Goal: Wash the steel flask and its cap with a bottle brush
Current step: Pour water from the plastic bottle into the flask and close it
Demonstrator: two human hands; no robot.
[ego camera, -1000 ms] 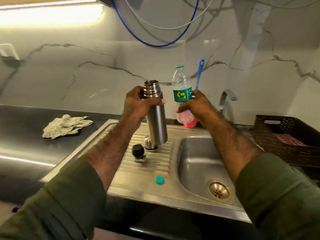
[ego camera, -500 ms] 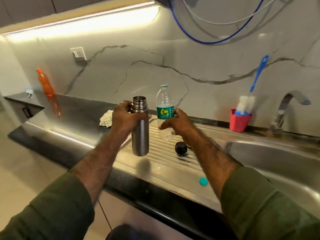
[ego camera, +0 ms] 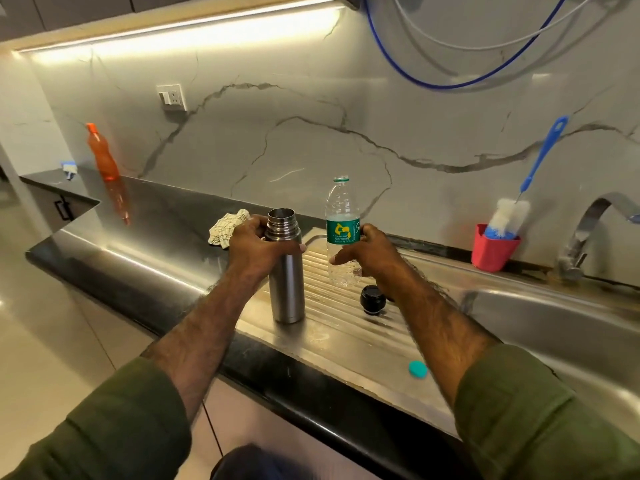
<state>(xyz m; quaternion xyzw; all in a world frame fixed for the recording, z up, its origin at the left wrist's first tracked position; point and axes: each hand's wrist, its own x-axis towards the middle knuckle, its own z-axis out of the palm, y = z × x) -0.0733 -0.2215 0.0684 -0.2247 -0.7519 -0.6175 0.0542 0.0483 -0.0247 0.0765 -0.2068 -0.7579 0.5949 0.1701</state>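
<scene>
Left hand [ego camera: 258, 245] wraps the uncapped steel flask [ego camera: 285, 268] upright at frame centre, steadying its mouth, while the right hand [ego camera: 363, 252] grips the open water bottle [ego camera: 342, 230] beside it, probably for pouring.

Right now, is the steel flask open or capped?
Open. The steel flask, upright in the left hand, shows a bare threaded mouth; its black cap lies on the drainboard.

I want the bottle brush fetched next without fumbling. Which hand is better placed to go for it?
Right. The right hand is nearer the bottle brush in the red cup, once it sets down the plastic bottle. The left hand steadies the flask.
</scene>
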